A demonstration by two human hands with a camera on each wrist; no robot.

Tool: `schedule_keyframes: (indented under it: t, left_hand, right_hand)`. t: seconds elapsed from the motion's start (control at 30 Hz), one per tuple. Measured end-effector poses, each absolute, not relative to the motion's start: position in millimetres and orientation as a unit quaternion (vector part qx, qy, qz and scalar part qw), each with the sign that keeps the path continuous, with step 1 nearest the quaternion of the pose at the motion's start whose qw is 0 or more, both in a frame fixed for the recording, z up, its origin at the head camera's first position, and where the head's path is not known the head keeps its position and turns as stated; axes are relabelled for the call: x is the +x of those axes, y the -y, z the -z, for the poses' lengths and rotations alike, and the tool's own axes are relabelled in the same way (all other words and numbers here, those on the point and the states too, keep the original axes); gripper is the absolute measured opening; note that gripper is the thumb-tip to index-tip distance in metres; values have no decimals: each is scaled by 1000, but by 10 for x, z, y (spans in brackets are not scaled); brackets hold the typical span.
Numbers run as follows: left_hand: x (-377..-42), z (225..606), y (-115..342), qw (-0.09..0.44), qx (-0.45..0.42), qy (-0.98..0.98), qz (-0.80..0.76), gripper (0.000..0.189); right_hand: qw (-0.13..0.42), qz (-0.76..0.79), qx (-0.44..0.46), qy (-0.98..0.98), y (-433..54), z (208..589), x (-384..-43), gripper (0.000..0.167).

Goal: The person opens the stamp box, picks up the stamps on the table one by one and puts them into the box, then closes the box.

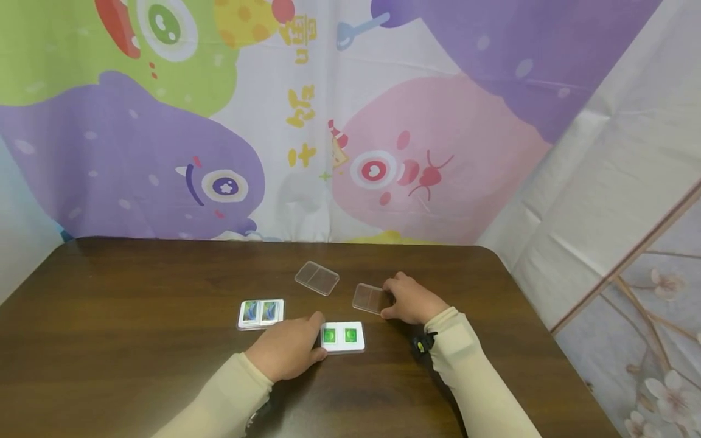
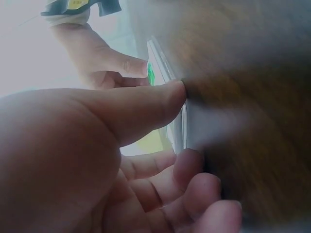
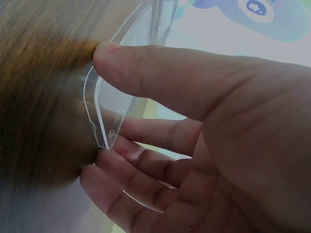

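Note:
A flat case (image 1: 342,338) with a white insert and two green pictures lies on the table. My left hand (image 1: 289,345) grips its left edge between thumb and fingers; in the left wrist view the left thumb (image 2: 167,99) lies along the rim. To the right, my right hand (image 1: 413,298) holds the right end of a clear plastic cover (image 1: 368,298). The right wrist view shows the right thumb (image 3: 121,63) on one edge of the clear cover (image 3: 116,97), with the fingers at the opposite edge.
Behind the hands lies another clear plastic cover (image 1: 317,278). A case with two blue-green pictures (image 1: 261,314) is at the left, just beyond my left hand. They share a brown wooden table (image 1: 137,365), with a cartoon-printed sheet (image 1: 306,201) at its back edge.

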State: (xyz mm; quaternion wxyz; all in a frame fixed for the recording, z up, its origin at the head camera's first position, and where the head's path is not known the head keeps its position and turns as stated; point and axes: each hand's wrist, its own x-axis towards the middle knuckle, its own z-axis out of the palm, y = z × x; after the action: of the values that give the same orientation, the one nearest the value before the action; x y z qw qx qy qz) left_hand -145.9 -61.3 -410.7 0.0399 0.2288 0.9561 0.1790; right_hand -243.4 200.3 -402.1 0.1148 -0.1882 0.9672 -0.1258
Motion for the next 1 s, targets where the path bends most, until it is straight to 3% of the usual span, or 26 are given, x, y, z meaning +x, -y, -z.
schedule_keyframes:
  t: [0.67, 1.0]
  left_hand:
    - [-1454, 4093, 606, 30, 229, -958, -169, 42]
    - [-1464, 4112, 616, 18, 234, -957, -170, 43]
  right_hand:
    - [88, 136, -181, -970, -1971, 4042, -2454, 45]
    - [103, 158, -232, -954, -1892, 3950, -2376, 43]
